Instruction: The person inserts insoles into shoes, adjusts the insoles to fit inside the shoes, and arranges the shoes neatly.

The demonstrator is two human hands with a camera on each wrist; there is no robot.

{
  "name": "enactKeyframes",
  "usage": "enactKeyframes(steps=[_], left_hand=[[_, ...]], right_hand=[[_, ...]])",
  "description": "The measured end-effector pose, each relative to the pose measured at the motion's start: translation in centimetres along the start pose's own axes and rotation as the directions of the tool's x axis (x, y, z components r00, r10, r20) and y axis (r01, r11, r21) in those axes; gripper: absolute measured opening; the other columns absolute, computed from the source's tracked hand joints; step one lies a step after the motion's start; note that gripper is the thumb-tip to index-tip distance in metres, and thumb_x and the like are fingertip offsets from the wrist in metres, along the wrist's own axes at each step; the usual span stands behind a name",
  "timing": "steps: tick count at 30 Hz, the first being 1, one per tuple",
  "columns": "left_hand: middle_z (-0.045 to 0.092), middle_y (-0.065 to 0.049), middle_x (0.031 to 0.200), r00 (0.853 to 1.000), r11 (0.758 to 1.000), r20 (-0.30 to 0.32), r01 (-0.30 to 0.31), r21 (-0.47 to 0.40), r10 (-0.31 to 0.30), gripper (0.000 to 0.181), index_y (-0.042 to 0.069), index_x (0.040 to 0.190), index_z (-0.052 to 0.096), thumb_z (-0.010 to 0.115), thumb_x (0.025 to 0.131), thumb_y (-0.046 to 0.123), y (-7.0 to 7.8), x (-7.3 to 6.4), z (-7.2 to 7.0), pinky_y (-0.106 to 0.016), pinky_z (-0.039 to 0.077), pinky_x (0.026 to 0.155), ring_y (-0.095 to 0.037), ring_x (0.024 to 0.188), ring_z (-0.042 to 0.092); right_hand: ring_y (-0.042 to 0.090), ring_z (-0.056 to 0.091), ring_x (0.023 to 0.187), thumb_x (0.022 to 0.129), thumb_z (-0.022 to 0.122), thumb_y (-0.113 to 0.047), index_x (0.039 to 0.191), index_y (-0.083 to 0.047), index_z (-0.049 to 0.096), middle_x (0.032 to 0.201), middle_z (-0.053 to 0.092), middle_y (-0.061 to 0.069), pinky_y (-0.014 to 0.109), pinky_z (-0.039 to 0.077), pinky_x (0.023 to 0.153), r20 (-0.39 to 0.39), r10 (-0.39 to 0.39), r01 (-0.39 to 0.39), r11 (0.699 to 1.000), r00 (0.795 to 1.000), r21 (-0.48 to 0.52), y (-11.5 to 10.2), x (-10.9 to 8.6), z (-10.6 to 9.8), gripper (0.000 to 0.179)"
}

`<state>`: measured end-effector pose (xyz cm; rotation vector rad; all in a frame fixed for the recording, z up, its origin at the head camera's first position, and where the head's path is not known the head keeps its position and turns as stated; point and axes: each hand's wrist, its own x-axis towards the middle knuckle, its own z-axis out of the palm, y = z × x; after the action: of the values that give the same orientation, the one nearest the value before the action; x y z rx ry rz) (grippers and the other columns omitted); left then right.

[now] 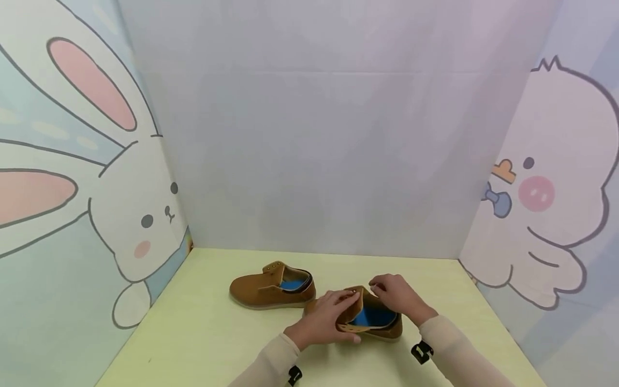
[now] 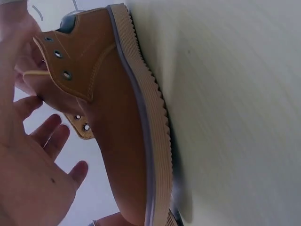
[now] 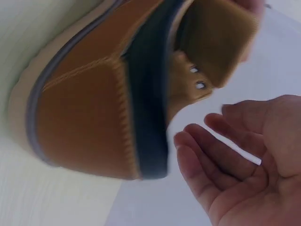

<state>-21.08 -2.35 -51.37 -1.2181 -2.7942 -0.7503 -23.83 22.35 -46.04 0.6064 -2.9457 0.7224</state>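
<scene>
A brown lace-less shoe (image 1: 394, 332) with a blue insole stands on the table, its toe to the left. My left hand (image 1: 325, 320) lies across its front, thumb on the near side by an eyelet flap (image 2: 66, 73), fingers at the raised tongue (image 3: 216, 37). In the left wrist view those fingers are loosely bent, partly apart from the upper; whether the thumb touches the flap, I cannot tell. Over the far side of the opening hovers my right hand (image 1: 398, 294), fingers loosely curved around nothing, close behind the heel collar (image 3: 148, 94) in the right wrist view.
A matching brown shoe (image 1: 256, 287) stands behind and to the left, toe also left. Both are on a pale yellow table (image 1: 203, 333). A grey wall (image 1: 329, 134) closes off the back, and printed cartoon panels (image 1: 140, 193) flank the sides.
</scene>
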Motion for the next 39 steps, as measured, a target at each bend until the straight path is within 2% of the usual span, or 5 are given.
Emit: enactKeyframes(steps=[5, 10, 19, 30, 39], left_hand=[[0.014, -0.002, 0.168, 0.998, 0.998, -0.065, 0.017, 0.058, -0.013, 0.132, 0.030, 0.164, -0.004, 0.078, 0.070, 0.074, -1.2, 0.7, 0.1, -0.053, 0.029, 0.117, -0.023, 0.151, 0.023], [0.003, -0.006, 0.170, 1.000, 0.999, 0.002, 0.031, -0.028, -0.031, 0.139, 0.022, 0.163, -0.011, 0.081, 0.071, 0.069, -1.9, 1.3, 0.7, -0.057, 0.020, 0.119, -0.023, 0.154, 0.013], [0.039, 0.000, 0.157, 0.993, 0.971, 0.005, 0.114, -0.211, -0.115, 0.137, 0.019, 0.163, -0.011, 0.086, 0.074, 0.056, -2.3, 2.5, 0.4, -0.047, 0.031, 0.117, -0.020, 0.144, 0.039], [0.057, 0.005, 0.132, 0.989, 0.961, 0.053, 0.145, -0.237, -0.136, 0.098, 0.012, 0.149, 0.046, 0.087, 0.072, 0.057, -2.8, 3.2, 0.2, -0.028, 0.050, 0.092, -0.007, 0.110, 0.057], [0.060, 0.011, 0.115, 0.989, 0.949, 0.049, 0.146, -0.278, -0.138, 0.083, 0.014, 0.137, 0.056, 0.090, 0.071, 0.052, -2.7, 3.3, 0.4, -0.024, 0.051, 0.081, -0.002, 0.094, 0.057]], right_hand=[[0.011, 0.039, 0.045, 0.106, 0.056, -0.033, 0.066, -0.011, 0.063, 0.052, 0.045, -0.004, 0.029, 0.035, 0.050, 0.035, 0.089, -0.092, 0.992, 0.995, 0.081, -2.6, -0.3, -0.6, 0.046], [0.010, 0.035, 0.041, 0.104, 0.051, -0.053, 0.058, -0.011, 0.061, 0.046, 0.043, -0.005, 0.027, 0.032, 0.045, 0.188, 0.104, -0.136, 0.977, 0.977, 0.167, -4.8, -0.5, 0.3, 0.063], [0.009, 0.031, 0.047, 0.096, 0.065, -0.021, 0.064, -0.012, 0.061, 0.053, 0.038, -0.006, 0.025, 0.028, 0.048, 0.154, 0.087, -0.104, 0.989, 0.984, 0.109, -5.7, -0.2, 1.1, 0.034], [0.010, 0.029, 0.046, 0.094, 0.065, -0.017, 0.059, -0.017, 0.044, 0.051, 0.035, -0.005, 0.026, 0.029, 0.048, 0.192, 0.149, -0.178, 0.973, 0.970, 0.144, -3.9, -1.7, 0.5, 0.041], [0.010, 0.033, 0.046, 0.099, 0.065, -0.025, 0.062, -0.014, 0.052, 0.052, 0.041, -0.004, 0.026, 0.031, 0.048, 0.183, 0.199, -0.223, 0.967, 0.963, 0.123, -3.2, -1.9, 0.9, 0.040]])
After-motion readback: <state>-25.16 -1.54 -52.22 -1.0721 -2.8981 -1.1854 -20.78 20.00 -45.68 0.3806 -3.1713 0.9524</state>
